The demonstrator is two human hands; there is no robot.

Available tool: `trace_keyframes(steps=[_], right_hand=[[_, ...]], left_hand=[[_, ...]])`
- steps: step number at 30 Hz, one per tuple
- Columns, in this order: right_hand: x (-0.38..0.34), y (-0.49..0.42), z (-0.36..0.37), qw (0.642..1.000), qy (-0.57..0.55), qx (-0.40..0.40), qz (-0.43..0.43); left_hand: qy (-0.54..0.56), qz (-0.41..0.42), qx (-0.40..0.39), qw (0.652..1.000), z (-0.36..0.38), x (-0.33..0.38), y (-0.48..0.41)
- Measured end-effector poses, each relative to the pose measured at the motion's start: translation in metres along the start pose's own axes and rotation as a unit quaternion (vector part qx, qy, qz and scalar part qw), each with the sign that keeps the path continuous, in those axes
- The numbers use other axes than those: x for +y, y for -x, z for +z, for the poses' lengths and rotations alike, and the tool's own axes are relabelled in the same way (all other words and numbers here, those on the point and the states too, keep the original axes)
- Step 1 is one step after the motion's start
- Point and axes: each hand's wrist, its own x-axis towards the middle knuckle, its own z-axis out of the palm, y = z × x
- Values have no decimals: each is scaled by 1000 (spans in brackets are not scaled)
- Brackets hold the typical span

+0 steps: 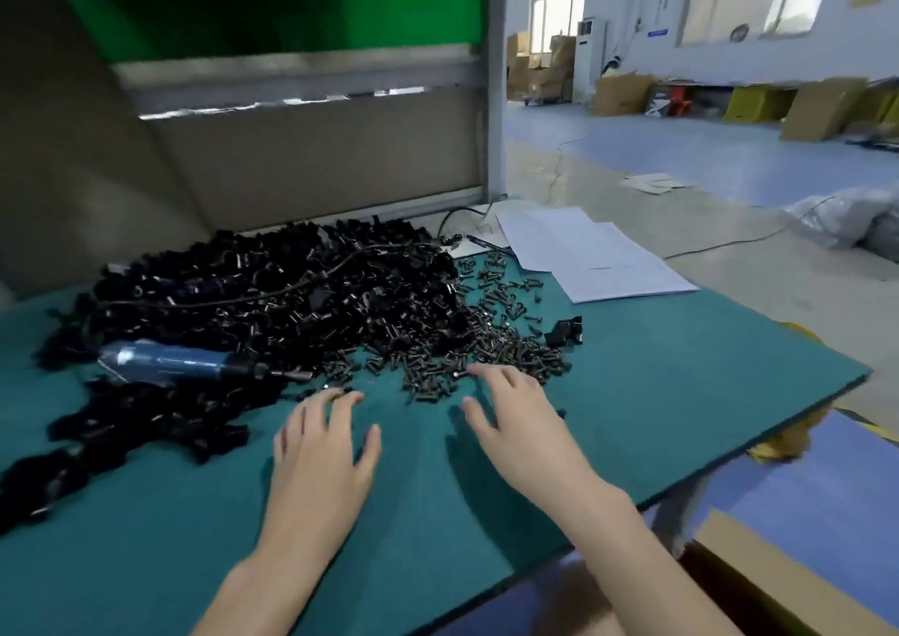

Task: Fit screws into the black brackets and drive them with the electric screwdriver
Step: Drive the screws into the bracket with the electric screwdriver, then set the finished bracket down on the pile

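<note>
A: Hands, quick?
B: 2 in frame. left hand [323,446] flat, palm down, fingers spread and straight, holding nothing. right hand [515,416] same, fingers loose and spread, nothing in it.

A: Touching anything?
B: Right fingertips [479,372] sit at the near edge of the screws [486,343]; can't tell if there's real contact, there's motion blur. Left fingertips are just short of the screwdriver's bit end.

A: Task items?
B: black brackets [272,290] are in a big heap at back left of the green mat [681,392], spilling toward the near left edge. The screws are scattered to the right of that heap. 1 stray bracket [564,331] lies at the right edge of the screws.

A: Driver?
B: electric screwdriver [180,360], blue body, lying on its side among the brackets at left, bit pointing right. Its cable [292,290] runs over the heap.

A: Else?
B: White papers [593,256] at the far right of the mat, cardboard box [759,572] below the table's near right corner.
</note>
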Motion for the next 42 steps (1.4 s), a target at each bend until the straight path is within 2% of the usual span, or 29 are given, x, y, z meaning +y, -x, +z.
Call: trace_keyframes(steps=[3, 5, 10, 15, 18, 20, 22, 24, 25, 28, 29, 32, 34, 38, 42], right_hand=[[-31, -33, 38, 997, 72, -21, -18], [-48, -53, 58, 996, 84, -20, -25], [-70, -97, 90, 990, 135, 31, -15], [-63, -119, 96, 985, 153, 78, -30], [-57, -120, 94, 988, 96, 112, -39], [-58, -120, 90, 991, -18, 129, -40], [-61, -121, 85, 977, -159, 136, -34], [-67, -121, 82, 936, -329, 126, 2], [-69, -121, 79, 895, -431, 109, 29], [-68, -126, 72, 708, -698, 38, 98], [-67, -128, 70, 672, -733, 22, 102], [-66, -130, 70, 643, -757, 12, 115], [-67, -130, 70, 630, -766, 16, 124], [-68, -131, 71, 611, -784, 20, 111], [-68, -133, 69, 578, -806, 33, 126]], left_hand=[[-64, -91, 4, 994, -12, -45, -5], [-87, -116, -11, 989, -13, -59, -11], [-87, -112, -16, 990, -5, -63, -28], [-74, -68, -16, 995, 1, -69, -46], [-64, -43, -16, 997, 2, -70, -48], [-55, -30, -21, 998, 1, -69, -46], [-49, -23, -30, 998, -1, -68, -46], [-35, -16, -32, 999, -2, -68, -46], [-28, -10, -30, 999, -2, -68, -46], [13, 10, -6, 1000, -4, -64, -44], [29, 13, 11, 999, -7, -62, -44], [54, 21, 81, 995, -13, -61, -55], [31, 27, 94, 995, -18, -59, -71], [-84, 22, 7, 996, -18, -48, -119], [-161, 4, -97, 982, -9, -38, -157]])
